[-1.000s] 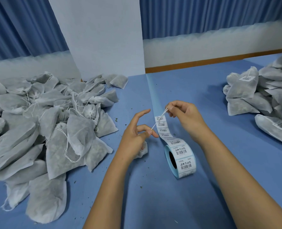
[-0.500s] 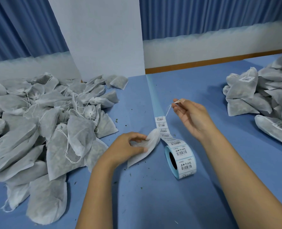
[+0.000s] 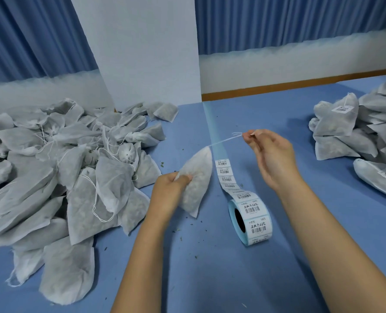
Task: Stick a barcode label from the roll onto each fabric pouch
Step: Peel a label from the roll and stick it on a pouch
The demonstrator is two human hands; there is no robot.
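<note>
Blue table (image 3: 210, 279). Left: big heap of unlabelled pouches (image 3: 63, 177), all stuffed, drawstrings loose. Fill shows dark through the fabric, can't tell what it is. Right: smaller stack of pouches (image 3: 357, 136), top one carries a barcode label (image 3: 343, 108). Label roll (image 3: 253, 219) stands on edge mid-table, strip run out away from the person. Just left of the strip is one filled pouch (image 3: 197, 177): left hand (image 3: 169, 193) grips its body, right hand (image 3: 271, 159) pinches its drawstring (image 3: 223, 141), pulled taut.
</note>
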